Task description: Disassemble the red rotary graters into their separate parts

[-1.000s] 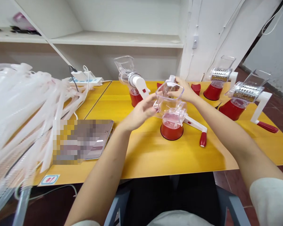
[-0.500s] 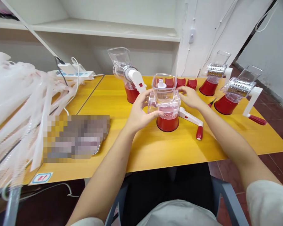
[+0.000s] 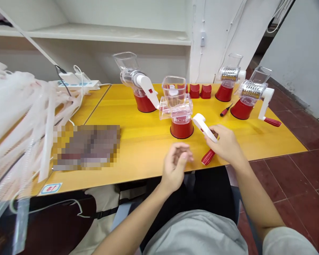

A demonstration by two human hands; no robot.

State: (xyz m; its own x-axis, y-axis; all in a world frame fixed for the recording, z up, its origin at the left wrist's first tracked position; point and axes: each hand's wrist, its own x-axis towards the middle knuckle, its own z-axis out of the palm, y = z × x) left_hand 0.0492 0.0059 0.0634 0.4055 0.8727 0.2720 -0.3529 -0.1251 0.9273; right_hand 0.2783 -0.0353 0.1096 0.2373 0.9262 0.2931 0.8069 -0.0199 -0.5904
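Right hand (image 3: 225,145): fingers (image 3: 216,136) closed around the crank handle (image 3: 206,129), gripping the white arm just above its red grip (image 3: 208,157), which points down toward the near table edge. The arm's upper end sits just beside the clear body of the centre grater (image 3: 175,102); whether the two are joined cannot be told. Left hand (image 3: 175,164): fingers (image 3: 182,156) loosely curled, palm turned inward, empty, hovering over the near table edge, close to the right hand but apart from it. Centre grater: clear square hopper over a red base, upright mid-table. Behind it on the left stands a second grater (image 3: 138,83) with a white crank. Two red caps (image 3: 200,91) stand side by side toward the back edge. Right of them are two graters with metal drums (image 3: 227,83) (image 3: 248,97), with a red-handled screwdriver (image 3: 225,110) lying between them. Label (image 3: 50,188): a small blue-bordered sticker with red marks at the near-left table corner, too small to read. Beside it lies a flat rectangular item (image 3: 86,147), pixelated and illegible. Far left holds a bundle of translucent white plastic strips (image 3: 18,113), and a white power strip (image 3: 78,84) with cables lies at the back. Surface: yellow wood-grain table (image 3: 146,141). Room: white shelving (image 3: 108,33) along the wall, a wall switch (image 3: 202,39) on a white pillar, and a dark red tiled floor (image 3: 295,166).
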